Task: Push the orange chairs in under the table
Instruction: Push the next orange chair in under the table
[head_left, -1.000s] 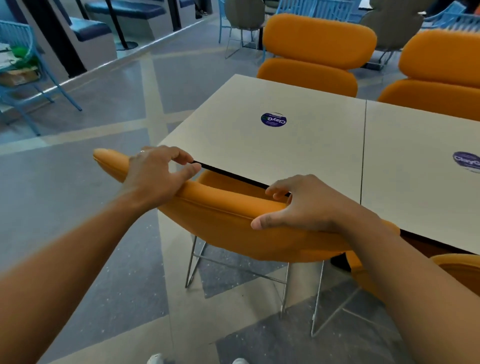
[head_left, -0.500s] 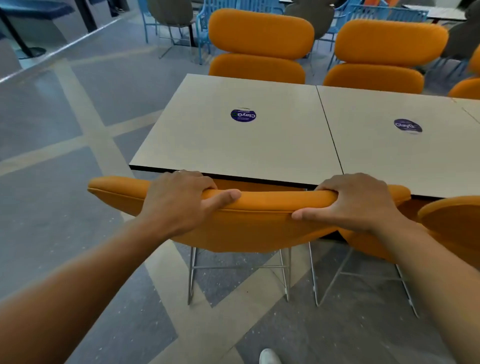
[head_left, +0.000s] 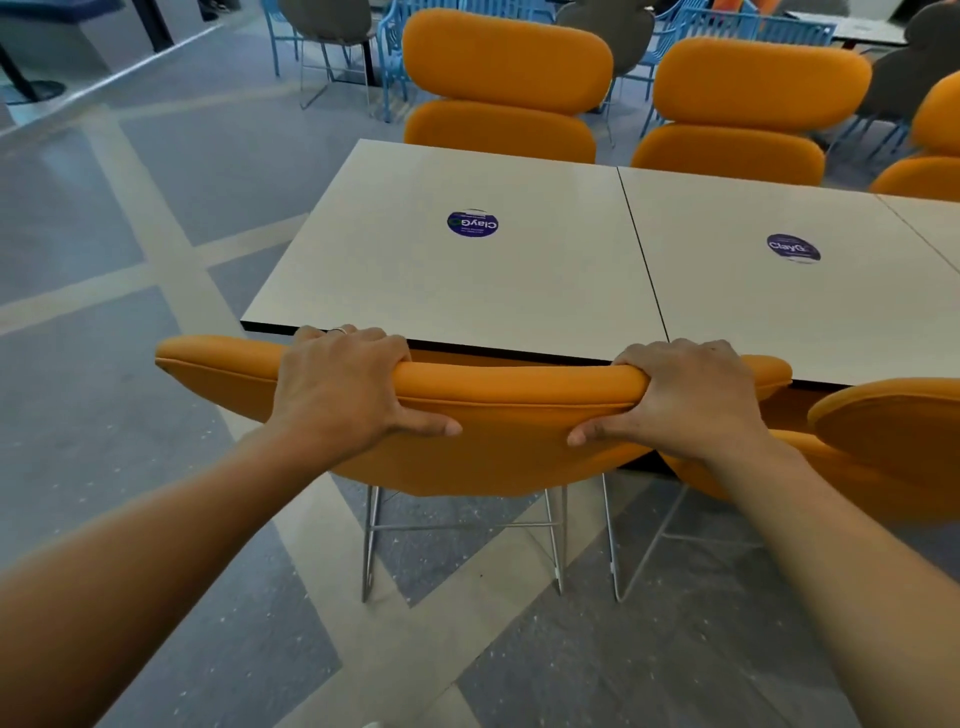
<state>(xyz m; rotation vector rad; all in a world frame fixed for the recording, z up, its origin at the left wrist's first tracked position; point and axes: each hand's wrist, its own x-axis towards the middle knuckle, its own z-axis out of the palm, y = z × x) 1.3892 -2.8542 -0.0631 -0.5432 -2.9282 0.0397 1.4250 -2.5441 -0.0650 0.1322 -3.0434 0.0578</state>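
Note:
An orange chair (head_left: 514, 441) with chrome wire legs stands at the near edge of the pale table (head_left: 467, 291), its backrest top just below the tabletop edge. My left hand (head_left: 343, 389) grips the top of the backrest on the left, fingers over the far side and thumb on the near face. My right hand (head_left: 685, 395) grips it the same way on the right. The seat is hidden under the table. A second orange chair (head_left: 893, 431) stands to the right, close beside the first.
Two orange chairs (head_left: 506, 88) (head_left: 748, 104) face me across the table, with part of a third at the right edge. A second table top (head_left: 779, 312) joins on the right. Blue and grey chairs (head_left: 332, 21) stand further back. Grey tiled floor (head_left: 130, 260) spreads to the left.
The chair has turned from slanted to square with the table edge and sits closer to it. Both hands have kept their grip on the backrest, and my view has shifted left.

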